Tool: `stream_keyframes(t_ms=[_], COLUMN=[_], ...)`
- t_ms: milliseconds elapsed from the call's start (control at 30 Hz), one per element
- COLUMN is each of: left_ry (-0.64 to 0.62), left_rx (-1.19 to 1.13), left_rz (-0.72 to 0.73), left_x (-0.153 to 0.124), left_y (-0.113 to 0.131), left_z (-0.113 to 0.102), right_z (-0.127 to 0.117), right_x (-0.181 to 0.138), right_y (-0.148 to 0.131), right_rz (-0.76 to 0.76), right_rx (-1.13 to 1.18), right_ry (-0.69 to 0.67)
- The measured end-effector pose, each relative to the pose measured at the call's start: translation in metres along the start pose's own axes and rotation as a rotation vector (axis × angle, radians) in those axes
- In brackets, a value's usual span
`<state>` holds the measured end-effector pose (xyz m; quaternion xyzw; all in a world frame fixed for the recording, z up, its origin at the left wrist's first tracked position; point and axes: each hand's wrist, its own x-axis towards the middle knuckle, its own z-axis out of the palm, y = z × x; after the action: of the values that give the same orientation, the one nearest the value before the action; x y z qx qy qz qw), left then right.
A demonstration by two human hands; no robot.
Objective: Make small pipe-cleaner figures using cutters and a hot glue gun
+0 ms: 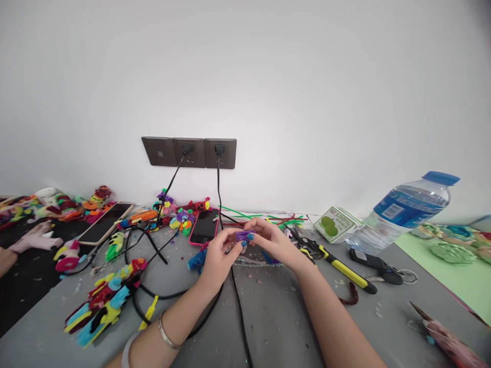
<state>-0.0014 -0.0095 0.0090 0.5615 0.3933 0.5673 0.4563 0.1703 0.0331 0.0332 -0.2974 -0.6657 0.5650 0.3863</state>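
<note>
A small bent piece of purple pipe cleaner (pixel 244 235) is pinched between both hands above the table. My left hand (pixel 219 254) grips it from the left with thumb and fingertips. From the other side my right hand (pixel 271 241) holds it in the same way, thumb against the fingers. The fingers cover part of the piece, so its full shape is hidden. A blue fuzzy bundle (pixel 197 260) lies beside my left hand, and a clear glittery strip (pixel 253 263) lies under the hands.
Yellow-black pliers (pixel 347 271), a car key (pixel 374 263), a juice box (pixel 333 224) and a tilted water bottle (pixel 410 207) lie right. Black cables (pixel 238 301) cross the table. Left are pipe-cleaner figures (pixel 103 301), a phone (pixel 106 223) and another person's hand (pixel 38 237).
</note>
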Motion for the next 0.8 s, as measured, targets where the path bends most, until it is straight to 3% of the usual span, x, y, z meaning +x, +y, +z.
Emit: stream_keyframes(t_ms=[567,800], left_ry=[0.011,0.000], left_rx=[-0.008,-0.028], left_rz=[-0.028,0.039], left_x=[0.003,0.003], left_y=[0.004,-0.001], left_z=[-0.001,-0.001], right_z=[0.003,0.003], right_x=[-0.004,-0.001], right_y=[-0.011,-0.008], right_rz=[-0.027,-0.014], right_rx=[-0.056,-0.031], right_ry=[-0.021,-0.011])
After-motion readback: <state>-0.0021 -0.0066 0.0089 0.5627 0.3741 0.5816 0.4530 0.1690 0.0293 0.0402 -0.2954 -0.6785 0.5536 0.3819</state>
